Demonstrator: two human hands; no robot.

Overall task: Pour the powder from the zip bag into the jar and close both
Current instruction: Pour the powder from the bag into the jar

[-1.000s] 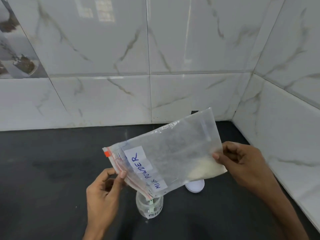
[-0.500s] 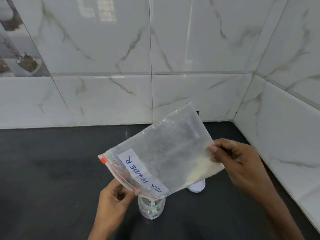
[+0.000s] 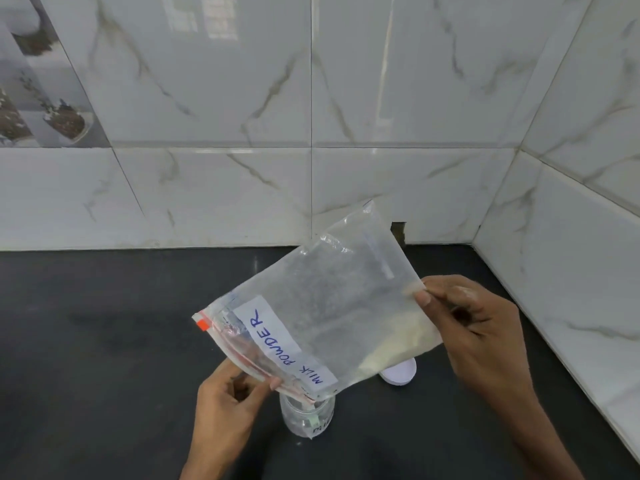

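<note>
Shifted since a second ago: zip bag (image 3: pixel 332 306) tipped steeper, far corner raised; left hand (image 3: pixel 225 407) moved along the zip edge toward the jar (image 3: pixel 306 419).

- Zip bag: clear, held in the air between both hands, slanting down from the right hand (image 3: pixel 474 327) to the left. It has a white label (image 3: pixel 277 341) handwritten "MILK POWDER" and a red zip strip along the low edge.
- Powder (image 3: pixel 398 344): pale heap in the bag's corner just under the right hand.
- Left hand: thumb and fingers pinch the zip edge at the low end.
- Right hand: thumb and fingers pinch the bag's side edge at the high end. Hands well apart.
- Jar: clear, upright on the counter (image 3: pixel 104 341), just right of the left hand, beneath the bag's lowest corner. Contact cannot be told.
- Lid (image 3: pixel 401 374): white, on the counter below the right hand, apart from the jar, partly hidden by the bag.
- Counter: dark.
</note>
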